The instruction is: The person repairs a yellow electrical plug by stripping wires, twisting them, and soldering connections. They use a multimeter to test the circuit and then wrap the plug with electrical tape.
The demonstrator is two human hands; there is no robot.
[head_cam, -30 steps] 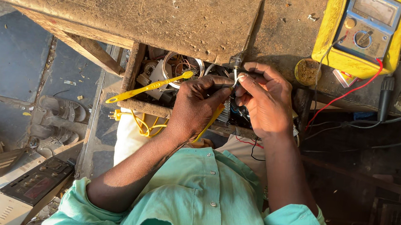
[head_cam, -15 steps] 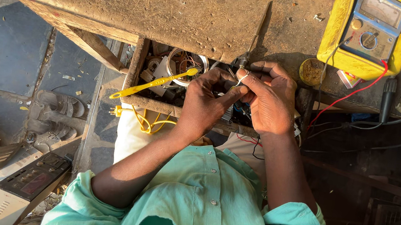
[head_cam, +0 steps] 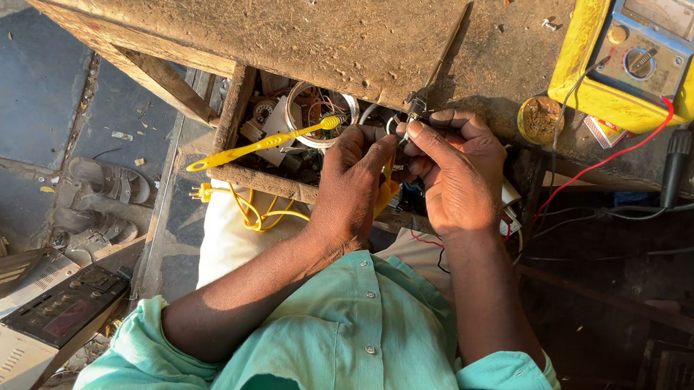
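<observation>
Both my hands meet at the front edge of a worn wooden workbench [head_cam: 280, 13]. My left hand [head_cam: 350, 188] is closed around a small part, with something yellow [head_cam: 384, 196] showing under its fingers. My right hand [head_cam: 456, 174] pinches a thin metal piece with wires [head_cam: 409, 120] between thumb and fingers, just above the left hand's fingertips. What exactly the left hand holds is hidden by the fingers. A thin dark tool [head_cam: 448, 48] lies on the bench right above the hands.
A yellow multimeter [head_cam: 642, 54] with a red lead [head_cam: 603, 163] sits at the bench's right, beside a small round tin [head_cam: 539, 118]. Below the bench, an open tray of parts [head_cam: 232, 175] holds a yellow toothbrush [head_cam: 266, 142]. Sandals [head_cam: 104, 182] and electronic boxes [head_cam: 58, 323] lie on the floor at left.
My hands have shifted slightly up and right toward the bench edge. The right fingers have tightened their pinch on the metal piece. The view has drifted a little.
</observation>
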